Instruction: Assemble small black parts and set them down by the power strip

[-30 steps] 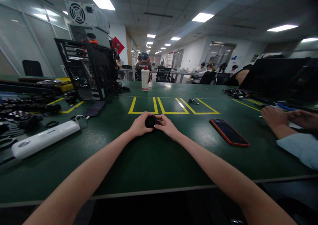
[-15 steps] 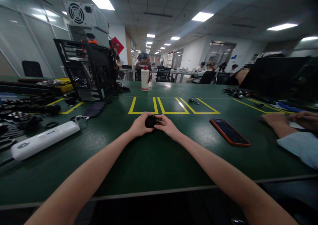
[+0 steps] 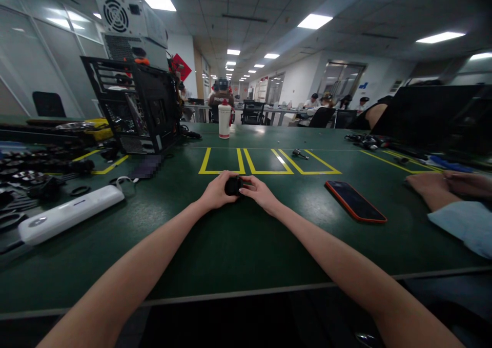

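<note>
Between my two hands is a small black round part (image 3: 232, 186), too dark to make out its kind. My left hand (image 3: 216, 190) wraps it from the left, thumb below and fingers over the top. From the right, the thumb and fingertips of my right hand (image 3: 258, 191) pinch its edge. Both hands are low over the green table (image 3: 230, 250), just in front of the yellow tape frames (image 3: 269, 172). A small dark metal piece (image 3: 300, 154) lies in the right-hand frame.
On the right are a phone with an orange edge (image 3: 355, 201) and a co-worker's hands (image 3: 430, 186). A white power strip (image 3: 73, 213), black parts (image 3: 34, 184) and an open computer case (image 3: 142, 107) occupy the left. A white cup (image 3: 224, 121) stands behind the tape.
Both hands stay in place around the black part, with only a slight shift of the right fingers. The whole view has moved very slightly.
</note>
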Demonstrator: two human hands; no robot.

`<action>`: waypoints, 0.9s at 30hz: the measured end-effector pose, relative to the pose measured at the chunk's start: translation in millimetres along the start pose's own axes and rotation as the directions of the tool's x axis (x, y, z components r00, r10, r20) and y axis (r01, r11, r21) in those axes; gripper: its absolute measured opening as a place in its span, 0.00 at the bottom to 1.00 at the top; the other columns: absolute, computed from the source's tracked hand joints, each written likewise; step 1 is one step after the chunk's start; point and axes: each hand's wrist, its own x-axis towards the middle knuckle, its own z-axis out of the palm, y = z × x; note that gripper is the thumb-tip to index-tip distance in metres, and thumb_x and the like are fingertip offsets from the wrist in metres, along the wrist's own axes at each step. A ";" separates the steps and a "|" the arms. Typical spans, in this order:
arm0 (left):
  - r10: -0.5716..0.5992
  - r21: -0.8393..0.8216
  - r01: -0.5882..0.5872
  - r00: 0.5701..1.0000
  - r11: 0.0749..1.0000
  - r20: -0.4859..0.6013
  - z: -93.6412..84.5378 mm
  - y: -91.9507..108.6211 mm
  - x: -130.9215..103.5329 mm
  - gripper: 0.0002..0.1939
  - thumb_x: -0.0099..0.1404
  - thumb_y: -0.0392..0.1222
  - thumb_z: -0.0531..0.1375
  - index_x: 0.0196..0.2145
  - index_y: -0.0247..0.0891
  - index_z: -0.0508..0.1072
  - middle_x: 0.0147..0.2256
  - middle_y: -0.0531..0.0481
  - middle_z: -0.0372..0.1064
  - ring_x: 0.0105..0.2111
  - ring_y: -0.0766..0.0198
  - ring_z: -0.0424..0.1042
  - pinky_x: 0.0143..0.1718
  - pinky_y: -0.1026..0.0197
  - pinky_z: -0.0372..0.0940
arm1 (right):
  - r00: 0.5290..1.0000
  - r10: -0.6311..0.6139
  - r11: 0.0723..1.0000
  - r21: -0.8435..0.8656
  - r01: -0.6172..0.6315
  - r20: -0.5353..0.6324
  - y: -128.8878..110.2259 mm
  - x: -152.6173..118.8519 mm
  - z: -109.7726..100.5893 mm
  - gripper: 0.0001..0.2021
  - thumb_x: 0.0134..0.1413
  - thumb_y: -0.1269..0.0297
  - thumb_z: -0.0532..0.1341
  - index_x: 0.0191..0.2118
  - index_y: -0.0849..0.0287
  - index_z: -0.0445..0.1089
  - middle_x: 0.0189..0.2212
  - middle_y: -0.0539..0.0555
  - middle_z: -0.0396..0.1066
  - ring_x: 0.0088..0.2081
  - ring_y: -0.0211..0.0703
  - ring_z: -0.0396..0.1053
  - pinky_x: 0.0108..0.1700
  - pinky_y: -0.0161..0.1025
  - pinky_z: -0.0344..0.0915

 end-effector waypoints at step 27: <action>0.023 0.010 -0.023 1.000 1.000 -0.007 2.1 -4.4 0.2 0.29 0.45 0.39 0.62 0.46 0.41 0.58 0.43 0.49 0.61 0.43 0.57 0.64 0.43 0.55 0.61 | 0.996 -0.079 0.996 -0.049 0.077 -0.035 -4.9 -1.7 3.6 0.10 0.43 0.69 0.60 0.36 0.57 0.63 0.40 0.51 0.63 0.44 0.39 0.64 0.50 0.43 0.59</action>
